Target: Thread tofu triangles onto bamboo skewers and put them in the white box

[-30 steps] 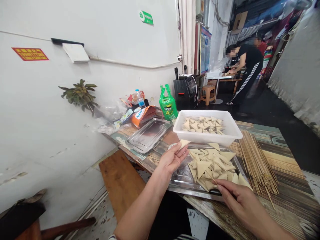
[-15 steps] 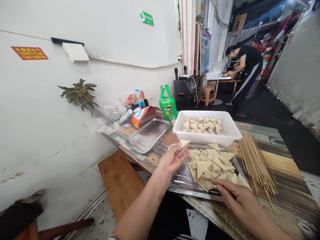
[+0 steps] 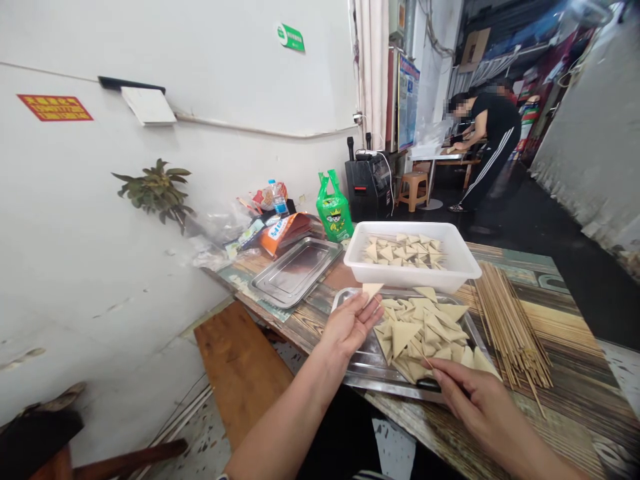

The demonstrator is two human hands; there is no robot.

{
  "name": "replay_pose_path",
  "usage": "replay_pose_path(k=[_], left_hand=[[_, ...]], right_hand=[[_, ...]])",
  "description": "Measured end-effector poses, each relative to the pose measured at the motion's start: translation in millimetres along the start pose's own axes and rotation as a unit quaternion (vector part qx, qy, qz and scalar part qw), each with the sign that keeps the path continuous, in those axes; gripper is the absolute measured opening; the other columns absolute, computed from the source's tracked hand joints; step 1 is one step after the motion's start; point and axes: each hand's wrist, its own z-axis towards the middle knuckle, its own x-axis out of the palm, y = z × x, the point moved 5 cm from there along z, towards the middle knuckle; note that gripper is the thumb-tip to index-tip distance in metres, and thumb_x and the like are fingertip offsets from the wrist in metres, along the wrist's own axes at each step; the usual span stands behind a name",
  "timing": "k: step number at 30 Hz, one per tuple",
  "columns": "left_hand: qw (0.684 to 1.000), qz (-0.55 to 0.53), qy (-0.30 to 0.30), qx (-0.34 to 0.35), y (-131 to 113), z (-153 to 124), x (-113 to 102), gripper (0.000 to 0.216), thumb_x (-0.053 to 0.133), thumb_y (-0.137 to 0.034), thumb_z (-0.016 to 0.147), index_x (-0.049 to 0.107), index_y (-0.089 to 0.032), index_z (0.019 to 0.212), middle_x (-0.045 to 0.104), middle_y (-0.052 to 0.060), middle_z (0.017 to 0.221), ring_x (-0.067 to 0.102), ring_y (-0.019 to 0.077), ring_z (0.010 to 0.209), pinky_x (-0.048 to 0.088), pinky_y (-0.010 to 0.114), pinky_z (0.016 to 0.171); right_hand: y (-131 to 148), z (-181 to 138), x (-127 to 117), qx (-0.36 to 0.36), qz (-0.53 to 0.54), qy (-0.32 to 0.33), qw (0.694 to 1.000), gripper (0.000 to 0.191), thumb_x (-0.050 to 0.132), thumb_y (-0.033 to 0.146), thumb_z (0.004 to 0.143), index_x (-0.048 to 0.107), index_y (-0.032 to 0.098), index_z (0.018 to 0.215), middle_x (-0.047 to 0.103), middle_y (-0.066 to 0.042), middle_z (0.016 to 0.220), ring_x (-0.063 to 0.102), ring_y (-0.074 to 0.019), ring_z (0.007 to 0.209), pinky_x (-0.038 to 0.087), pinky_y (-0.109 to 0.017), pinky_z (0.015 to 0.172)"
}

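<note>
My left hand is over the left side of a metal tray, pinching one pale folded tofu-skin triangle between thumb and fingers. A loose pile of the same triangles covers the tray's middle and right. In my right hand, at the tray's near right edge, is a thin bamboo skewer held between thumb and forefinger. The skewer points up and left across the pile, and its far part is hard to make out against the triangles.
Behind the tray stands a white plastic tub with skewered triangles. Bamboo skewers lie in a heap at the right. Farther left are another metal tray, a green bag and a water bottle. A person bends over a table in back.
My left hand has shifted slightly to the right with the triangle, closer to the pile. My right hand has stayed almost still with the skewer.
</note>
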Motion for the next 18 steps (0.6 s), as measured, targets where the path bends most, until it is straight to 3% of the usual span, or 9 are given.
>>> replay_pose_path(k=[9, 18], left_hand=[[0.999, 0.051, 0.012, 0.01, -8.1, 0.4, 4.2, 0.01, 0.061, -0.015, 0.074, 0.058, -0.01, 0.083, 0.066, 0.009, 0.078, 0.065, 0.0177, 0.071, 0.053, 0.038, 0.072], [0.999, 0.027, -0.002, -0.018, -5.5, 4.0, 0.8, 0.009, 0.061, -0.01, 0.073, 0.057, -0.01, 0.081, 0.066, 0.01, 0.084, 0.065, 0.0205, 0.078, 0.054, 0.036, 0.072]], right_hand=[[-2.6, -1.1, 2.6, 0.01, -0.001, 0.012, 1.0, 0.04, 0.039, 0.036, 0.086, 0.064, 0.013, 0.107, 0.068, -0.006, 0.067, 0.064, -0.0198, 0.065, 0.051, -0.027, 0.06], [-1.3, -1.0, 2.8, -0.007, -0.005, -0.005, 1.0, 0.039, 0.04, 0.036, 0.086, 0.066, 0.013, 0.104, 0.071, -0.009, 0.086, 0.065, -0.0203, 0.081, 0.05, -0.028, 0.074]])
